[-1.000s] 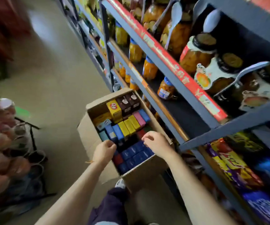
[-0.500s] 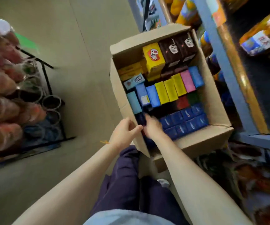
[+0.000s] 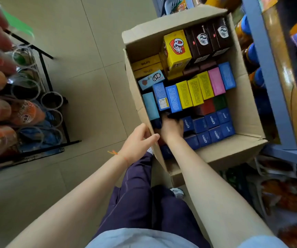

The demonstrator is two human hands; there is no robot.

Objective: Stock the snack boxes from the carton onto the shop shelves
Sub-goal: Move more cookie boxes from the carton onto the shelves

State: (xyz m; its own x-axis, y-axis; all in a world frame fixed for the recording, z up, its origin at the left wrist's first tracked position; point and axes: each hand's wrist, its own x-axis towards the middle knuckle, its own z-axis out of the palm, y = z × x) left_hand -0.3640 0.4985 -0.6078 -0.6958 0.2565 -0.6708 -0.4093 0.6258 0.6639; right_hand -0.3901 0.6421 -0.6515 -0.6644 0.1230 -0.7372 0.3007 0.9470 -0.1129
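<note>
An open cardboard carton [image 3: 233, 153] stands on the floor against the shelf unit [image 3: 267, 72]. It is packed with snack boxes: dark blue Oreo boxes [image 3: 213, 127] at the near end, yellow boxes [image 3: 190, 93], blue and pink ones in the middle, and a tall yellow box [image 3: 177, 49] and brown boxes [image 3: 210, 38] at the far end. My left hand [image 3: 137, 142] holds the carton's near left wall, thumb over its edge. My right hand [image 3: 171, 128] reaches down among the boxes at the near left corner. Its fingers are hidden in a dark gap.
A black wire rack [image 3: 44, 97] with drink bottles stands at the left across a tiled aisle floor [image 3: 90, 68]. The right-hand shelves carry jars and bottles, with snack packets [image 3: 287, 194] on the lowest level. My legs are just below the carton.
The view has tilted down from the shelves onto the carton. My right hand has gone from the carton's near right to its near left corner and pushed in deeper. My left hand stays at the left wall.
</note>
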